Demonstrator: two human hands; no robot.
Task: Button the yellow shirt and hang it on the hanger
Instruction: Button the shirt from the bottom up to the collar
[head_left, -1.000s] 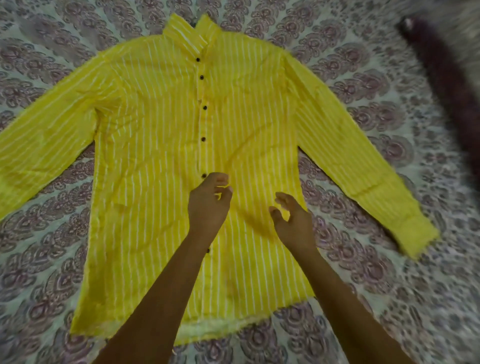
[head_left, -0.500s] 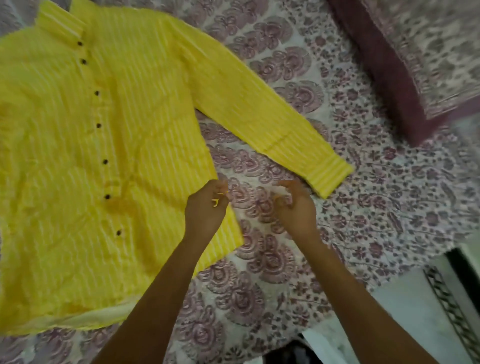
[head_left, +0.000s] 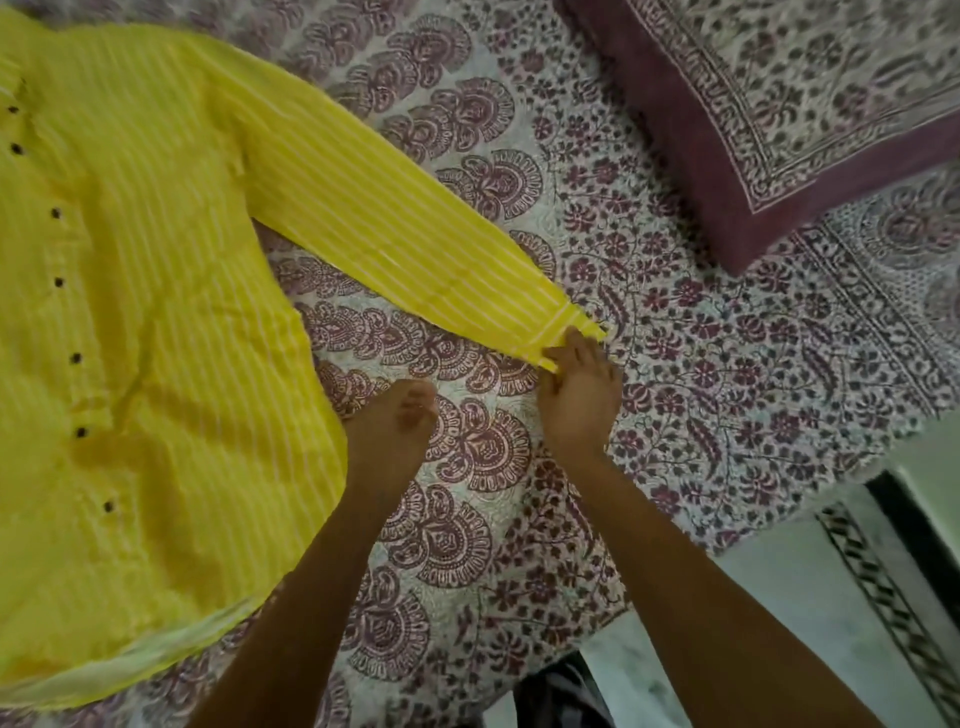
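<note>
On the floral-printed bed sheet (head_left: 649, 322), I see the yellow white-striped button-front shirt (head_left: 156, 312) lying flat, front up. Its long sleeve (head_left: 389, 223) runs out to the right hand (head_left: 582, 400), whose fingers lie nearly straight on the cuff (head_left: 561, 327); the grip is slack, touching only. The left hand (head_left: 392, 431) sits just beside the shirt's side edge, fingers curled. I cannot tell whether its grip holds anything.

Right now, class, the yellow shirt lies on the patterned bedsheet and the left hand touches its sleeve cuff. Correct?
No. In the head view the right hand touches the sleeve cuff; the left hand is apart from it. The rest stands.
</note>
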